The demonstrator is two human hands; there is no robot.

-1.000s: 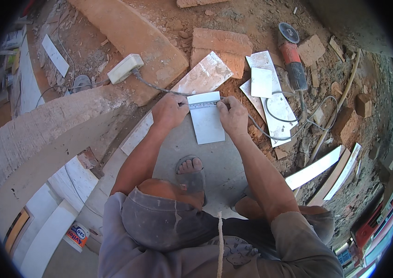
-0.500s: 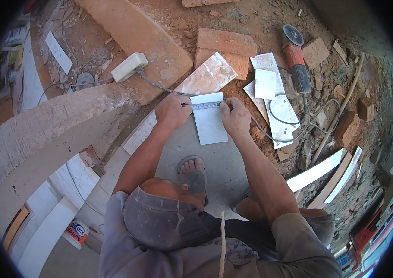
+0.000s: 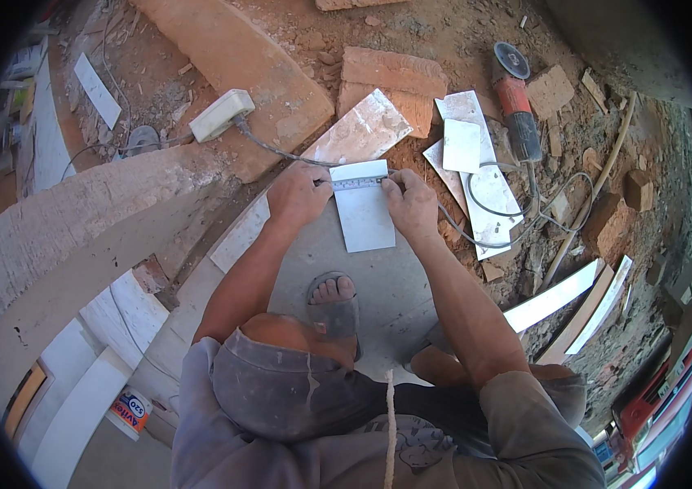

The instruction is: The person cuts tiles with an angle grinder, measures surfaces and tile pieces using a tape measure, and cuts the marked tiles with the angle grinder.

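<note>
A short measuring tape or steel ruler lies across the upper part of a white rectangular tile piece. My left hand is closed on the strip's left end, at the tile's left edge. At the other edge, my right hand pinches the strip's right end with thumb and fingers. The tile lies over the grey concrete floor, its far edge close to a dusty plank-shaped tile. Both hands cover the ends of the strip.
An angle grinder lies at the far right, its cable looped over white offcuts. A white extension socket rests on a concrete slab at left. Bricks and narrow strips lie around.
The whole view has shifted slightly, so everything sits a little further left. My hands keep their hold on the strip across the tile.
</note>
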